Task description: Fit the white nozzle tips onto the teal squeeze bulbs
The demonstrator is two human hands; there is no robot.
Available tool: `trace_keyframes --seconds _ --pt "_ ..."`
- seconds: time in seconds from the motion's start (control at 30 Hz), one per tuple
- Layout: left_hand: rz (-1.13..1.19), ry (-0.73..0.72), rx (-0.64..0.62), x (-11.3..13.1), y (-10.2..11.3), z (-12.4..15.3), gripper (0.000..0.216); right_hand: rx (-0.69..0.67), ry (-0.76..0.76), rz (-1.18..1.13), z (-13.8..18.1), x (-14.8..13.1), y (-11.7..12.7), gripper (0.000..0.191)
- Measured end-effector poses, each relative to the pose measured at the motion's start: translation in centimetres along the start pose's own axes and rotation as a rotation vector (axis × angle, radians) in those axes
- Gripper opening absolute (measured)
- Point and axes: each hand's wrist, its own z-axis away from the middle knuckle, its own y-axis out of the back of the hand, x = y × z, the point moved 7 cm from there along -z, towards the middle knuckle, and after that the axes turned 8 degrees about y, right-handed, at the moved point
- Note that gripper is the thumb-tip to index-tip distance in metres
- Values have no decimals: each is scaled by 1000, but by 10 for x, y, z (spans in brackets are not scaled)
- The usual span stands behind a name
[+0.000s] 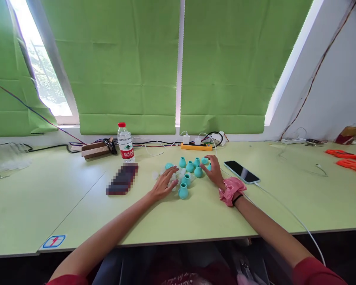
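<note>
Several small turquoise vase-shaped pieces stand upright in the middle of the table, one turquoise piece nearest me and another turquoise piece further back. Translucent white small pieces lie in a loose pile among them. My left hand rests over the left side of this pile, fingers apart; whether it touches the pieces I cannot tell. At the right end of the group is my right hand, fingers curved and apart beside a turquoise piece partly hidden by it. A pink scrunchie circles my right wrist.
A phone with a white cable lies right of my right hand. To the left are a blurred dark flat object and a water bottle. A yellow power strip and a cardboard box sit at the back. Orange items lie far right.
</note>
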Motion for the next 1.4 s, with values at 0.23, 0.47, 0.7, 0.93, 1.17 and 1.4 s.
trace_keyframes --seconds 0.23,0.47,0.7,0.93,1.17,1.4 --pt "60 -61 -29 33 -16 7 56 -94 125 87 0 -26 -11 30" --pt "61 -49 -47 31 -11 4 35 -162 121 110 4 -20 -22 24" --pt "44 -114 -116 39 -8 7 42 -134 95 133 4 -18 -21 22" --pt "46 -152 -68 41 -2 7 41 -55 91 113 3 -18 -17 21" --pt "28 -172 -37 43 0 7 32 -30 116 79 1 -23 -14 12" --pt "-6 -186 -42 44 0 9 31 12 44 142 3 -21 -10 11"
